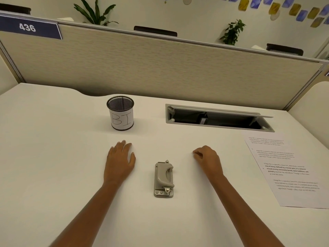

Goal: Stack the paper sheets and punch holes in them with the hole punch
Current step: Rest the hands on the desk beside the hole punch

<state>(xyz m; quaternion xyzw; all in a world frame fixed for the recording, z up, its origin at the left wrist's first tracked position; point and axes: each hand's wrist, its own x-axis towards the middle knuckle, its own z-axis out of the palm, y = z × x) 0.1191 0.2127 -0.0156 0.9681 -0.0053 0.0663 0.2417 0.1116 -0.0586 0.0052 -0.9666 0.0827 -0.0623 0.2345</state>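
Observation:
A grey hole punch (163, 179) lies on the white desk (53, 157), between my two hands and apart from both. My left hand (120, 161) rests flat on the desk to the punch's left, fingers straight. To the punch's right, my right hand (208, 161) rests on the desk with its fingers loosely curled, holding nothing. Printed paper sheets (288, 168) lie at the desk's right edge, well to the right of my right hand. Whether it is one sheet or more, I cannot tell.
A black mesh pen cup (121, 113) with a white label stands behind my left hand. An open cable hatch (217, 117) is set into the desk at the back right. A beige partition (160, 68) closes off the back.

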